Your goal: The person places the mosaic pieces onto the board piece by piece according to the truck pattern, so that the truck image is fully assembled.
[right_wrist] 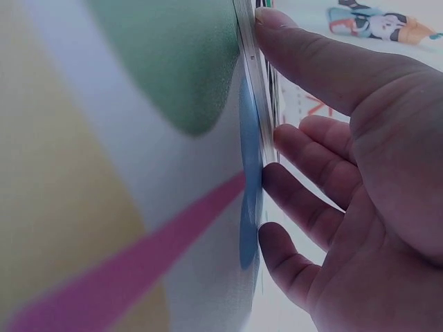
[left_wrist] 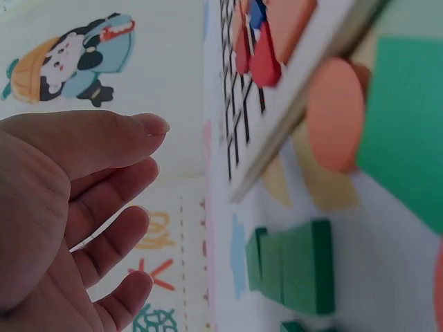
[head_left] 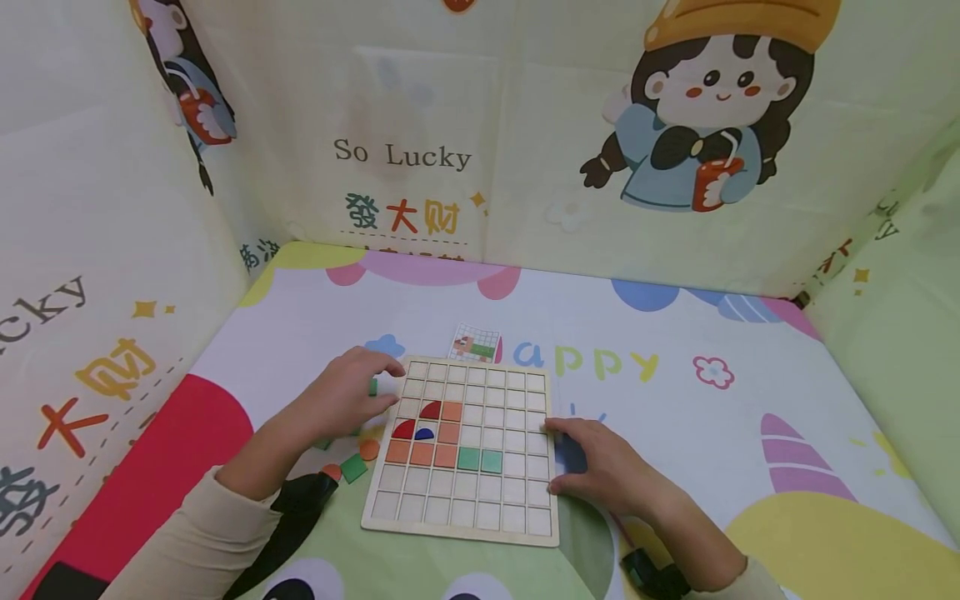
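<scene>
The left hand (head_left: 347,387) and right hand (head_left: 618,467), fingers parted, flank the board (head_left: 553,533), where an uneven push from either could jolt its tiles (head_left: 468,459) out of place.

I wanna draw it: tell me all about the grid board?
The pale board looks wooden, with a seven-by-seven grid, lying on printed cloth. Orange squares, green squares, red wedges and a blue semicircle sit in some spaces. The right hand touches its right edge; the left hand is beside its left.
</scene>
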Available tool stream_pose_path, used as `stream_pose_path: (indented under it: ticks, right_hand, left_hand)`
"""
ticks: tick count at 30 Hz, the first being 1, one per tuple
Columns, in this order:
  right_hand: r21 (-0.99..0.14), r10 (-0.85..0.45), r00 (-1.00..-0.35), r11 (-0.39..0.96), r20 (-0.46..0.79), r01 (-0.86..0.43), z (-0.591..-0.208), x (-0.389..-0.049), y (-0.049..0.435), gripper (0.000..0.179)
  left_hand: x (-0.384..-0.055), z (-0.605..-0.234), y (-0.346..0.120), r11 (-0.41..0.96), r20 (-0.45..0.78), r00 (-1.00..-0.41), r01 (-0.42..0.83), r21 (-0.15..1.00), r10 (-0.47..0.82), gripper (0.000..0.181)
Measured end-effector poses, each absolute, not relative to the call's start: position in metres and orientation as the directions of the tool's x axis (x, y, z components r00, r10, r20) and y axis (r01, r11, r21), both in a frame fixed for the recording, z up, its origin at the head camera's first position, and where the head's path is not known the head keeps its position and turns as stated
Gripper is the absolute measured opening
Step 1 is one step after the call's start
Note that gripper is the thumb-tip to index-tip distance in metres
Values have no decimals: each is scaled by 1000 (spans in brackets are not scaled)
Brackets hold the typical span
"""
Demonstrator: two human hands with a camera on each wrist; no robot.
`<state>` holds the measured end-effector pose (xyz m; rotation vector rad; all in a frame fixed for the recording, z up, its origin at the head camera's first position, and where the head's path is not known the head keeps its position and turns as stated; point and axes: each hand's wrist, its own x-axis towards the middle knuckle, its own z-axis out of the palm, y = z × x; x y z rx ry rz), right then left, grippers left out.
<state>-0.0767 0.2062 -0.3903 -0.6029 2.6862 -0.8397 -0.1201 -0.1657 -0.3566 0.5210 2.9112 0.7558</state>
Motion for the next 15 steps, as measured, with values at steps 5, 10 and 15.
stream_pose_path:
  ticks: [5,10,15]
  right_hand:
    - [-589,-466,-877,743,-115,-318,-390,-77,207,73]
    - [-590,-468,-876,742,-115,-318,-391,-76,207,73]
    - [-589,-471,-875,741,-112,-323,-391,-76,207,73]
  left_hand:
    - [-124,-362,-177,835,-27,-950,261,484,312,30]
    - [-130,-366,-189,855,-47,-957,232,465,285,29]
    - [-136,-370,-199,853,-76,-961,199,483,268,29]
